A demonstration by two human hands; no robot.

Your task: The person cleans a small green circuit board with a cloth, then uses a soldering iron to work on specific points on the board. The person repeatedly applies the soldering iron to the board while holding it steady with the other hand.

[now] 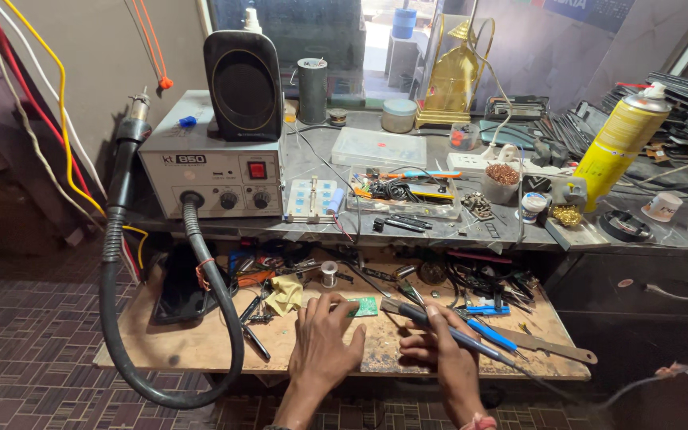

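Down on the scarred wooden counter [201, 342] we rest our left hand [324, 338], fingers spread flat, fingertips touching a small green circuit board [364, 306] that lies near the middle of the board's front edge. Our right hand [439, 350] is closed around a soldering iron [431, 322], its tip pointing toward the circuit board. Behind, a grey upper shelf [320, 163] carries a hot-air rework station [213, 171] with a black hose [121, 318] looping to the tiled floor [25, 334], a black speaker [243, 84], a yellow spray can [621, 143] and clear parts trays [378, 147]. Loose tools and wires crowd the counter's back.
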